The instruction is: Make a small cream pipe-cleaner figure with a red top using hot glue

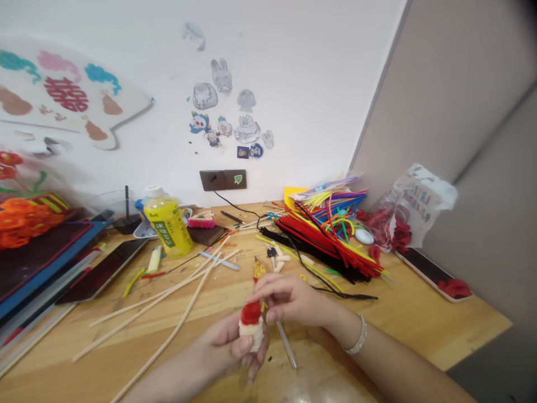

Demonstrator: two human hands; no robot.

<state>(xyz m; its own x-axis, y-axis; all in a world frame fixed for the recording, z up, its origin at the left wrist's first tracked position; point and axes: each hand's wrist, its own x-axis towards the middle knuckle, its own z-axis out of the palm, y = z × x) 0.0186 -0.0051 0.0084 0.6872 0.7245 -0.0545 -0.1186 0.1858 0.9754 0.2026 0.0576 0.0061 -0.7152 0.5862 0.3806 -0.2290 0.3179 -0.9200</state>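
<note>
a red-and-cream pipe-cleaner figure (251, 327) sits above the wooden desk (361, 330), gripped in the curled left hand (226, 350). the half-closed right hand (289, 299) appears to pinch a yellow stem (260, 270), steadying it. fingers hide the join. spare pipe cleaners (331, 240) lie banked well back, leaving working room.

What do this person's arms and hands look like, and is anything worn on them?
The left hand and right hand are bare, with no gloves, and no sleeves show on the forearms. The only thing worn is a silver beaded bracelet on the right wrist.
</note>
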